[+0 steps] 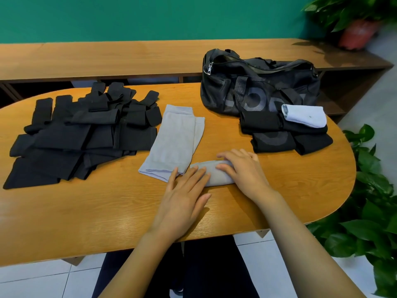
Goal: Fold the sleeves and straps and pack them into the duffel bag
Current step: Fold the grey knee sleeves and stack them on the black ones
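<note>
- Table of oval, honey-coloured wood (86, 211) carries all the work. We count one.
- Sprawling heap of flat black fabric sleeves and straps (81, 136) covers its left side, unfolded. The pieces overlap too much for us to count.
- Black mesh duffel bag (257, 89), the only one, sits at the far right of the table. We cannot tell whether its zip is open.
- Stack of folded black pieces (277, 136) lies just in front of the bag, touching it. We make out about four, none of them packed yet.
- Flat grey knit sleeves (174, 143) lie at the centre. We count what look like two, one overlapping the other.
- Left hand (182, 203) lies with fingers straight and close together, tips pressing on the left end of the roll.
- Right hand (242, 168) rests palm-down on the roll's right half, fingers slightly bent over it and gripping nothing.
- Rolled grey sleeve (217, 175), one, lies under both hands near the table's front edge, touching the flat pair's lower corner.
- Pale blue-white rolled sleeve (305, 116), one, tops the folded stack.
- We judge the grey roll light, soft and springy. It is likely to uncurl if let go. We would take it around the middle, fingers over and thumb under, keeping the loose edge pinned.
</note>
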The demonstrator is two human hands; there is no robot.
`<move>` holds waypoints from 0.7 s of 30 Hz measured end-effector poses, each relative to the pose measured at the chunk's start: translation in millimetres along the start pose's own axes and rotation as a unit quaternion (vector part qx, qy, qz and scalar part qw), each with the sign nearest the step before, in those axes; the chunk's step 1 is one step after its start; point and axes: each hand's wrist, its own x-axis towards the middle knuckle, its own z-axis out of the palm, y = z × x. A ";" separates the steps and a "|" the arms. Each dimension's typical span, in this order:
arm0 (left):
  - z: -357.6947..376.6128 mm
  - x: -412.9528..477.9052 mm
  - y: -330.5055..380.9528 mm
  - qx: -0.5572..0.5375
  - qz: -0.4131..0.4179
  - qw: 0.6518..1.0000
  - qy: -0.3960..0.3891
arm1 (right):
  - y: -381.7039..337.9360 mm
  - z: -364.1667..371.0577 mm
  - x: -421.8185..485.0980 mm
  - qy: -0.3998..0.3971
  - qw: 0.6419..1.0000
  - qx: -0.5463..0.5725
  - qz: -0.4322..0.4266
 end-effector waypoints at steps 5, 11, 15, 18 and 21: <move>2.5 9.0 -2.9 -0.013 -0.032 0.998 -0.052 | -12.5 3.6 -9.3 0.064 0.996 -0.055 -0.005; 4.2 18.9 -3.0 -0.059 -0.058 0.996 -0.016 | -2.3 26.1 -32.2 -0.073 0.996 -0.041 -0.015; 6.3 26.1 -8.6 -0.071 -0.062 0.996 -0.008 | -1.5 20.8 -29.7 -0.070 0.997 -0.027 -0.010; 4.4 34.7 -8.5 -0.056 -0.074 0.996 -0.002 | -8.0 13.2 -31.7 -0.037 0.999 -0.010 -0.015; 3.5 44.2 -8.5 -0.056 -0.086 0.995 0.010 | -12.2 9.8 -36.9 0.013 0.997 -0.038 -0.062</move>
